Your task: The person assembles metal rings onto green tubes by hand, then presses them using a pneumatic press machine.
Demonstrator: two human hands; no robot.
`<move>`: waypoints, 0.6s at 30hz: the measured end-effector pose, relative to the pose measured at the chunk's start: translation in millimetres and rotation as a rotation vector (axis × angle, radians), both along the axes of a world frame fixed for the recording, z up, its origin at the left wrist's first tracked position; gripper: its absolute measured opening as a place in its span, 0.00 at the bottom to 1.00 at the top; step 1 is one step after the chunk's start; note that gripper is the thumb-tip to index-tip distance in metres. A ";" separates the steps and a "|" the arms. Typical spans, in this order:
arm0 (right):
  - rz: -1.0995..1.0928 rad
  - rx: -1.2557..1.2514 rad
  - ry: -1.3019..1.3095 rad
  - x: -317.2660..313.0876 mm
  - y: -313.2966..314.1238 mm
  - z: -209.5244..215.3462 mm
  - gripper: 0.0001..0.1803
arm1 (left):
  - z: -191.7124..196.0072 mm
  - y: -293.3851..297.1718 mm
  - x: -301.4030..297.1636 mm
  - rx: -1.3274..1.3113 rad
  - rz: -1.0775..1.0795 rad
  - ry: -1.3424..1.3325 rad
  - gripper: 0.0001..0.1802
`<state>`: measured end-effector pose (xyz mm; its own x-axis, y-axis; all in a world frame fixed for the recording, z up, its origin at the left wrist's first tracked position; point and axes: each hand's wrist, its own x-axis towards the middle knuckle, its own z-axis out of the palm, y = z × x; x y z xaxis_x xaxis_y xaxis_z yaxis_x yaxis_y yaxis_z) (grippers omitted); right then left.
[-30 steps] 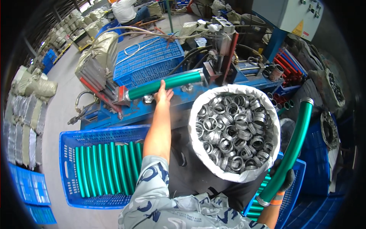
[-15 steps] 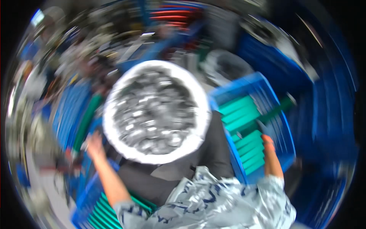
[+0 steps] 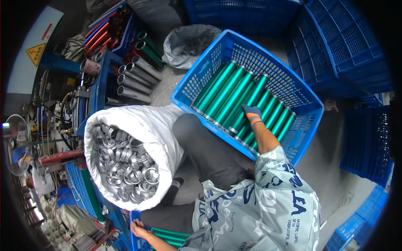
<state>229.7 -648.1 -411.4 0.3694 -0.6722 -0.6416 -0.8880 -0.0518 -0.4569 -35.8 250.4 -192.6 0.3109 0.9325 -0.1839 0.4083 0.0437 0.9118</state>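
My right hand (image 3: 253,115), in a dark glove with an orange cuff, is closed around a green metal tube (image 3: 258,89). That tube lies on top of other green tubes (image 3: 222,94) in a blue plastic crate (image 3: 307,138) ahead to my right. Down at the left, my bare left hand (image 3: 139,229) is beside a second blue crate (image 3: 135,215), its fingers curled; whatever they hold, if anything, is too small to make out. More green tubes (image 3: 169,236) lie in that crate. Between my hands stands a white sack (image 3: 146,125) full of silvery metal rings (image 3: 125,161).
Bare silver tubes (image 3: 134,85) and dark green ones (image 3: 148,48) are stacked at the far left, near red tubes (image 3: 100,39). A grey bag (image 3: 190,35) stands behind the crate. Machinery (image 3: 79,104) lines the left; tall blue crates (image 3: 343,37) rise at the right.
My head view has turned right and steadied. The green tube in my right hand, earlier lying crosswise over the crate, now lines up with the others. My left hand has come down from beside a green bar.
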 end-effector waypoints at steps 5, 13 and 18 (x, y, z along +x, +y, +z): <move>0.024 -0.045 -0.038 -19.0 -15.6 -49.6 0.47 | 0.4 -23.4 -5.7 0.050 -0.010 0.022 0.21; 0.119 0.076 -0.216 -23.5 -6.1 -94.5 0.47 | -1.4 -46.8 16.1 0.074 -0.081 0.018 0.18; 0.588 -0.045 0.168 -13.5 46.2 -68.1 0.54 | 103.2 -80.3 44.2 0.343 -0.174 -0.060 0.22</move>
<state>216.2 -601.9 -479.5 0.5828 -0.4146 -0.6989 -0.7647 -0.5708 -0.2991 8.4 170.1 -89.3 0.4705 0.8691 0.1527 0.3286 -0.3332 0.8837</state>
